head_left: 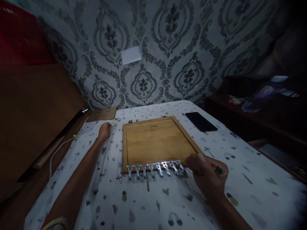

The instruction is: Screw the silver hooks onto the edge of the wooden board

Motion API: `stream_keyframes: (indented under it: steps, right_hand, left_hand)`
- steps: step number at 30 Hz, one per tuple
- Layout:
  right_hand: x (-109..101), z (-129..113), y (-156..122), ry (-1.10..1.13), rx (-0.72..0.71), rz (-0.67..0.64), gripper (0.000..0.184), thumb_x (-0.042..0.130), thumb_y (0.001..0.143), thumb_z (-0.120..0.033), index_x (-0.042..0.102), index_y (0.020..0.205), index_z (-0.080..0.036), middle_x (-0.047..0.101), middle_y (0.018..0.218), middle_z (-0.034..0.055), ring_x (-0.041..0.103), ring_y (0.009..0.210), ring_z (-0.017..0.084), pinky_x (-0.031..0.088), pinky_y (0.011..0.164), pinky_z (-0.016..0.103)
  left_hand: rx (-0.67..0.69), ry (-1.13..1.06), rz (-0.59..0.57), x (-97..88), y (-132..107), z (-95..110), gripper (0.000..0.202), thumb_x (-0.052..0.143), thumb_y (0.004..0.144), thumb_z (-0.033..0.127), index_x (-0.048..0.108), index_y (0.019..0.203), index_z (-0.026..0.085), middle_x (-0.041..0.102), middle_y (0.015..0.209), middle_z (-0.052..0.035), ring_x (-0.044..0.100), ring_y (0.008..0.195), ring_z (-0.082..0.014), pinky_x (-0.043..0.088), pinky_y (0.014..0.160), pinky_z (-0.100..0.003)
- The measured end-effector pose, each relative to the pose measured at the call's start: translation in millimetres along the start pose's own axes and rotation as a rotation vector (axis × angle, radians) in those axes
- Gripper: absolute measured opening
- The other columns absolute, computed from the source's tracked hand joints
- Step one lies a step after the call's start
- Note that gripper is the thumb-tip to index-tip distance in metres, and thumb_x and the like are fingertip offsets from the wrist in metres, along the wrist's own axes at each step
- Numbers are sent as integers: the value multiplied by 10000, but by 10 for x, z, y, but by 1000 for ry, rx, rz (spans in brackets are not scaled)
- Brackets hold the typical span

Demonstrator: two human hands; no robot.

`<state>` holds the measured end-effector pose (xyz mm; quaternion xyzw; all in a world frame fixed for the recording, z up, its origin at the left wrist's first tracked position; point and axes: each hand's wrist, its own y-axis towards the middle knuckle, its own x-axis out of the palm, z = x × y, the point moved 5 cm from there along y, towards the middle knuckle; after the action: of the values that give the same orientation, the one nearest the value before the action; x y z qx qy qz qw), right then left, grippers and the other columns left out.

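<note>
A framed wooden panel [153, 140] lies flat on the patterned cloth in front of me. Along its near edge runs a row of several silver metal hooks or clips [159, 169], their lower ends jutting past the wood. My right hand [209, 175] is closed in a fist by the near right corner, around what looks like a screwdriver [218, 170]; only its black-and-yellow handle end shows. Left of the panel, my left hand [105, 131] rests low over the cloth with fingers pinched together. Whatever those fingers hold, if anything, is too small to make out.
Behind the left hand lies a brown cardboard piece [102, 114]. A black phone-like slab [200, 121] sits right of the panel. A white cord [51, 159] runs along the left edge, beside a large brown box [35, 111]. A patterned wall [144, 80] closes the back.
</note>
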<state>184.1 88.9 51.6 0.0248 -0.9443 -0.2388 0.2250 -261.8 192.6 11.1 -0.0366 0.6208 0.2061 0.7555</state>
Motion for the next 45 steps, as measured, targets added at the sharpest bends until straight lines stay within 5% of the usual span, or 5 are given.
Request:
stream_keyframes:
  steps: [13, 18, 25, 31, 45]
  right_hand:
    - [-6, 43, -13, 14, -32, 30, 648, 704, 859, -421, 254, 447, -202, 204, 459, -77, 187, 412, 52, 145, 424, 260]
    - [-39, 93, -27, 11, -34, 12, 623, 669, 895, -410, 265, 467, -208, 208, 462, -77, 173, 414, 53, 130, 425, 264]
    - [-46, 104, -43, -7, -19, -4, 617, 642, 912, -436, 267, 479, -207, 218, 462, -74, 173, 418, 53, 138, 436, 274]
    - [-71, 112, -52, -41, -6, 21, 621, 645, 903, -459, 278, 467, -213, 213, 461, -74, 169, 426, 64, 148, 440, 285]
    - [-138, 164, -72, -84, 3, 40, 623, 629, 909, -475, 269, 474, -213, 240, 459, -69, 184, 425, 70, 184, 454, 291]
  left_hand:
    - [-23, -41, 45, -167, -214, 203, 366, 617, 952, 370, 598, 1249, 156, 621, 1260, -103, 633, 1099, -232, 555, 930, -458]
    - [-22, -190, 87, -252, -298, 410, 123, 525, 870, 161, 644, 887, 131, 680, 971, -85, 623, 1005, -251, 492, 944, -409]
    - [284, -549, -203, -111, -864, 1534, 159, 598, 801, 330, 628, 820, 175, 649, 764, 1, 604, 745, -154, 500, 714, -250]
    - [658, -798, -719, 16, -1604, 2514, 226, 584, 819, 385, 632, 802, 165, 623, 734, 3, 558, 698, -140, 448, 644, -238]
    - [730, -632, -849, 296, -1612, 2848, 128, 586, 807, 254, 615, 727, 159, 596, 675, 14, 549, 667, -139, 418, 623, -232]
